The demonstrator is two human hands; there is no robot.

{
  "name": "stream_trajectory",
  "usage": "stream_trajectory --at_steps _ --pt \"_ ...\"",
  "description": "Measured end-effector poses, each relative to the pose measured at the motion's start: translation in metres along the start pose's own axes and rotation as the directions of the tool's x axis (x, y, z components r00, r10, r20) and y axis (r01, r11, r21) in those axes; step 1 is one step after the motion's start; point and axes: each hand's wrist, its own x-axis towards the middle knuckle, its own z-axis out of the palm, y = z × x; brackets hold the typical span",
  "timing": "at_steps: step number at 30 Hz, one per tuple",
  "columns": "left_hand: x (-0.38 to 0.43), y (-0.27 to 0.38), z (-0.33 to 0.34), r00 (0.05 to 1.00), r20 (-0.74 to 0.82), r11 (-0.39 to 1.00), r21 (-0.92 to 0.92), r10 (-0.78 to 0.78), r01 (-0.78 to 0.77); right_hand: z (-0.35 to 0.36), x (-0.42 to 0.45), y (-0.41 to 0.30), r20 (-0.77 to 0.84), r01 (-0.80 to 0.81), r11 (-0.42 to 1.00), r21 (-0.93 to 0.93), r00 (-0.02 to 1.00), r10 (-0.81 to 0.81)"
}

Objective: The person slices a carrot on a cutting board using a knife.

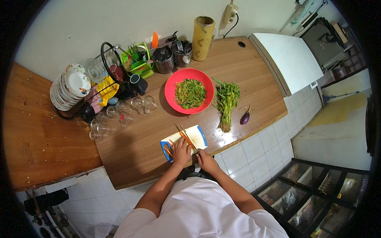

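Note:
My right hand (207, 161) grips a kitchen knife (190, 139) by its handle, with the blade pointing away from me along the right side of a carrot (185, 137). The fingers of my left hand (181, 152) press that carrot onto a white cutting board (198, 135) with blue ends. Thin carrot pieces (167, 150) lie to the left of my left hand, partly hidden by it. Beyond the board sits a red bowl (169, 92) with chopped greens (190, 93) inside. A bundle of leafy green stems (226, 104) and a small purple eggplant (245, 118) rest to the right.
Several glass mugs (120, 111) stand at the left, beside a dish rack (102, 89) with plates (70, 86). Cutlery holders (163, 59) and a yellow wrap roll (203, 38) line the wall. The wooden table's (140, 160) front edge is close to my body.

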Motion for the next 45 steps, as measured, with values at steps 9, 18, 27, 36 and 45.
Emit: stream_trajectory --at_steps 9,18,27,36,45 --pt "-0.001 0.0 0.004 0.999 -0.033 0.999 0.001 -0.037 0.037 -0.003 0.0 -0.005 0.075 -0.042 0.998 -0.044 0.996 0.046" --pt "-0.003 -0.006 0.009 0.998 -0.055 1.0 -0.002 -0.031 0.031 0.003 0.002 -0.004 0.104 -0.043 0.989 -0.143 0.993 0.058" --pt "-0.002 -0.005 0.006 0.999 -0.037 1.0 -0.004 -0.03 0.03 0.004 0.006 -0.002 0.087 -0.041 0.987 -0.154 0.995 0.055" --pt "-0.002 -0.003 0.005 0.997 -0.041 0.997 -0.053 -0.064 0.062 0.006 0.014 0.003 0.101 -0.06 0.984 -0.17 0.992 0.078" --pt "-0.003 -0.008 0.008 0.996 -0.083 0.997 -0.07 -0.032 0.026 0.003 0.021 0.0 0.151 -0.085 0.974 -0.208 0.981 0.118"
